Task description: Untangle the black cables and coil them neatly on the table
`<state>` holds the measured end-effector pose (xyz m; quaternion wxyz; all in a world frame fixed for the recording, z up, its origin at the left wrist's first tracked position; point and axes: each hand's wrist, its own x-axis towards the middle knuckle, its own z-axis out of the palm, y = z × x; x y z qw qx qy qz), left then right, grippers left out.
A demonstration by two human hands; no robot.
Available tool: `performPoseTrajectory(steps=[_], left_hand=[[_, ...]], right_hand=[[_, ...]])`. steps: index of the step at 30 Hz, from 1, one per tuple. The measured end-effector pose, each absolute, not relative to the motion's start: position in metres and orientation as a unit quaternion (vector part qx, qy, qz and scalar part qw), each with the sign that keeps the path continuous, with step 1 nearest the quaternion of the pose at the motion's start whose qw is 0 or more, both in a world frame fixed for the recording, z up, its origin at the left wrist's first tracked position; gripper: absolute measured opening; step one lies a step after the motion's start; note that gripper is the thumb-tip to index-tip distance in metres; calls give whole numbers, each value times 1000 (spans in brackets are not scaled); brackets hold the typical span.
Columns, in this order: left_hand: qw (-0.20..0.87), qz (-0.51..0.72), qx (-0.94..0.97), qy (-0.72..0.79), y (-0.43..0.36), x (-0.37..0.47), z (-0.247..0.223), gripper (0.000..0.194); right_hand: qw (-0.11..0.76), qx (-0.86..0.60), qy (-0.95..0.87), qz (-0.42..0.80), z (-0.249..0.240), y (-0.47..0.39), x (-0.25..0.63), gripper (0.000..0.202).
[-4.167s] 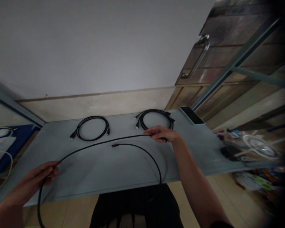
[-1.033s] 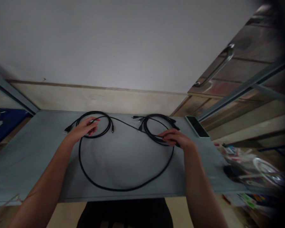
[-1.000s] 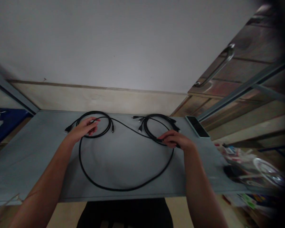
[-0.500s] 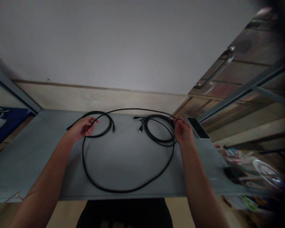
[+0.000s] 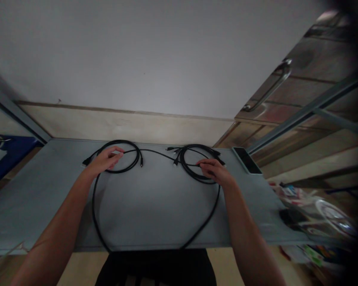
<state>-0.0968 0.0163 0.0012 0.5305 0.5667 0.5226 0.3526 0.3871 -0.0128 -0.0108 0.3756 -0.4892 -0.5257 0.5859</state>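
Note:
A long black cable (image 5: 157, 151) runs between my two hands and hangs in a wide loop that drops past the table's front edge. My left hand (image 5: 107, 159) pinches it on the left, above a coiled black cable (image 5: 136, 159) lying on the table. On the right, my right hand (image 5: 213, 169) is closed on the same cable, over a second coil of black cable (image 5: 183, 161). Small plugs (image 5: 175, 162) stick out from that second coil on its left side. The lowest part of the loop is lost against the dark clothing on my lap.
The grey table (image 5: 155, 198) stands against a pale wall. A phone (image 5: 247, 160) lies at its right back corner. Plastic-wrapped items (image 5: 325, 214) crowd the right end. Beyond are a metal door handle (image 5: 270, 89) and, at left, a blue surface (image 5: 16, 149).
My right hand has moved left and slightly toward me. The span between my hands has sagged from an arch to a lower line, and the loop now hangs below the table edge.

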Motion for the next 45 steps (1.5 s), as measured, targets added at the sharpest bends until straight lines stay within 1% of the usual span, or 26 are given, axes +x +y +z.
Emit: performPoseTrajectory(steps=[2,6,8,10,13,19,21,22,24,27,30,32,35,37,39,40,43,44,45], left_hand=[[526,343,574,526,17,-99,0,32],[531,314,596,514,17,-98,-2,32],[534,307,606,503,17,-97,-3,34],[547,312,600,493,18,-94,-5,33],[569,313,585,486,19,-89,-7,32],[623,342,535,457,16,-79,-9,35],[632,357,519,452,15,-79,-7,35],[632,366,512,453,15,-79,-6,36],[633,378,499,455,13,-78,-2,36],[644,381,484,453,9,-76,4,33],[673,355,473,446,5,-72,7,31],[688,326,466,450,1,-71,6,31],[703,288,467,453,-2,-69,4,31],[712,278,468,444,-2,-66,3,30],[712,296,465,435,-2,-63,2,29],[707,316,463,430,-2,-62,2,28],[687,367,461,425,-2,-56,3,29],[681,375,460,428,-2,-54,4,31],[676,381,458,434,-3,-52,5,32]], right_hand=[[407,-481,-516,580,-12,-10,382,33],[541,-442,-456,551,-18,-1,368,44],[565,-439,-432,549,-21,2,363,44],[562,-450,-424,550,-23,2,360,41],[507,-455,-446,580,-23,-2,356,41],[271,-450,-538,659,-19,-17,348,44],[239,-442,-549,668,-19,-19,346,45],[247,-442,-548,666,-20,-18,346,45],[301,-448,-538,647,-23,-15,344,41],[425,-460,-529,573,-28,-6,344,34],[543,-510,-515,423,-35,6,350,35],[608,-556,-472,314,-40,12,359,36],[665,-592,-403,210,-44,17,373,32],[675,-595,-387,202,-41,17,379,30],[641,-596,-411,254,-35,14,381,29],[597,-596,-445,300,-31,11,380,30],[389,-562,-572,453,-19,0,376,35],[326,-543,-602,487,-15,-4,374,37],[283,-527,-621,506,-12,-6,371,38]])
